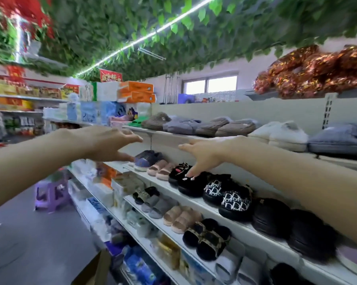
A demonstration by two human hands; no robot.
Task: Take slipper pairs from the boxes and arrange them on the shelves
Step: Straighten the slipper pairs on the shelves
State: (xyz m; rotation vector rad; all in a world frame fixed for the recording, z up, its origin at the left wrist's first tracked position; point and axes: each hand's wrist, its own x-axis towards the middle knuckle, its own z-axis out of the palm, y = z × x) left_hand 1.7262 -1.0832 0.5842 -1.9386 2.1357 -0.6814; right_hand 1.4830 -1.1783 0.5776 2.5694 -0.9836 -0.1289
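Note:
Both my arms stretch toward the white shelves (194,138) of slippers. My left hand (109,142) hangs open in the air, its fingers spread in front of a dark blue pair (145,159) on the middle shelf. My right hand (204,154) is open too, fingers pointing left and down, with its fingertips at a black fluffy pair (183,177). Neither hand holds anything. A pink pair (160,167) sits between the blue and black pairs. Black pairs with a white pattern (227,198) follow on the right.
The top shelf carries grey, brown and white plush slippers (218,126). A lower shelf has grey, beige and black-gold sandals (206,235). A cardboard box corner (95,270) shows at the bottom. A purple stool (52,192) stands in the aisle on the left. Tissue packs fill the far shelves.

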